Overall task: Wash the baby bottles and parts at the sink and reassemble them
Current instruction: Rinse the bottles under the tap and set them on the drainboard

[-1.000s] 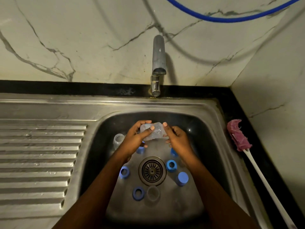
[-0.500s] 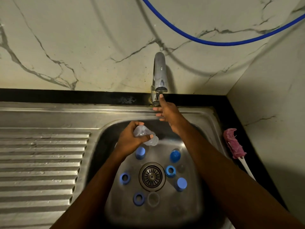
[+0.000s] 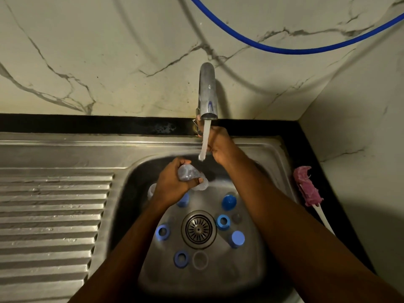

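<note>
The clear bottle (image 3: 189,174) sits in the left hand (image 3: 172,184), held over the back of the sink (image 3: 124,200), just below and left of the falling water (image 3: 205,138). The fingers and thumb are curled round its body and its open end points right, toward the stream. It looks like thin, light plastic, stiff enough to keep its shape, and probably slick once wet. A full wrap round the middle of the body, as here, seems the safest hold, leaving the mouth free for rinsing. The right hand (image 3: 219,143) reaches to the foot of the tap (image 3: 207,92), its fingers behind the stream by the lever. Whether they grip it cannot be told. On the sink floor round the drain (image 3: 198,229) lie blue rings (image 3: 162,232), blue caps (image 3: 237,238) and a clear round piece (image 3: 200,260), all unwashed by the look of it. A pink-headed brush (image 3: 306,186) rests on the dark counter to the right, the ribbed draining board (image 3: 50,215) spreads left, and a blue hose (image 3: 284,49) crosses the wall above.
</note>
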A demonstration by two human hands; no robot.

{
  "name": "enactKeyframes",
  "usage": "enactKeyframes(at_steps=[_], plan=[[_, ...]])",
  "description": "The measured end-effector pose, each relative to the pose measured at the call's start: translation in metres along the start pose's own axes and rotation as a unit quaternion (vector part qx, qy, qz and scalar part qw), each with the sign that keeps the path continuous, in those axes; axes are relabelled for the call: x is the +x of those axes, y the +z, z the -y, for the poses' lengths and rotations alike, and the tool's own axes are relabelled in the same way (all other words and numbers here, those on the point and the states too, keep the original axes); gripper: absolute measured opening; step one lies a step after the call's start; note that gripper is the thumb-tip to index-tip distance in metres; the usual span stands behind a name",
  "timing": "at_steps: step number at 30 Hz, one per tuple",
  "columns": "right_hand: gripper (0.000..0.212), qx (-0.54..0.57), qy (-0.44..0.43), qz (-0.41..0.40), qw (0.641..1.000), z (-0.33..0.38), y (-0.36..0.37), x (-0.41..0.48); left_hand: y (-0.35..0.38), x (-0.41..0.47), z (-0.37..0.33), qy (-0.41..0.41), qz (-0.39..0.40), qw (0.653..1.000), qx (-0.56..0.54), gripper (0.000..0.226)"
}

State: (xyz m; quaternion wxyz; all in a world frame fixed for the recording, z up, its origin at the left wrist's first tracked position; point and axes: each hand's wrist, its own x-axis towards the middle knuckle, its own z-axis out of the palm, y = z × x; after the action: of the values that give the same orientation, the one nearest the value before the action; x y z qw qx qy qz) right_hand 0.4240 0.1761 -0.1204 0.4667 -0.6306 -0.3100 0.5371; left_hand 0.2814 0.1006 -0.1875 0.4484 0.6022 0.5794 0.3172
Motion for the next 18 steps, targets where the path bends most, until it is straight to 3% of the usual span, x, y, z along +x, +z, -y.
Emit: enactKeyframes(at_steps=[7,11,13,15,18], plan=[[0.023,-0.142,-0.028,-0.040,0.989,-0.069,-0.034,-0.030,0.009,0.002,0.003,-0.016,0.008,1.000,-0.016,0.034],[0.019,-0.221,-0.039,0.027,0.974,-0.123,-0.048,-0.038,0.019,0.004,0.016,-0.012,0.018,0.999,-0.033,0.017],[0.022,-0.196,-0.053,0.015,0.979,-0.136,-0.049,-0.046,0.026,0.002,0.019,-0.005,0.012,0.999,-0.029,0.007],[0.035,-0.150,-0.058,-0.014,0.987,-0.147,-0.047,-0.055,0.036,-0.003,0.023,-0.011,0.001,0.999,-0.033,0.016],[0.049,-0.191,-0.072,-0.084,0.975,-0.154,-0.047,-0.059,0.048,-0.011,0.027,-0.026,-0.004,0.999,-0.045,0.028]])
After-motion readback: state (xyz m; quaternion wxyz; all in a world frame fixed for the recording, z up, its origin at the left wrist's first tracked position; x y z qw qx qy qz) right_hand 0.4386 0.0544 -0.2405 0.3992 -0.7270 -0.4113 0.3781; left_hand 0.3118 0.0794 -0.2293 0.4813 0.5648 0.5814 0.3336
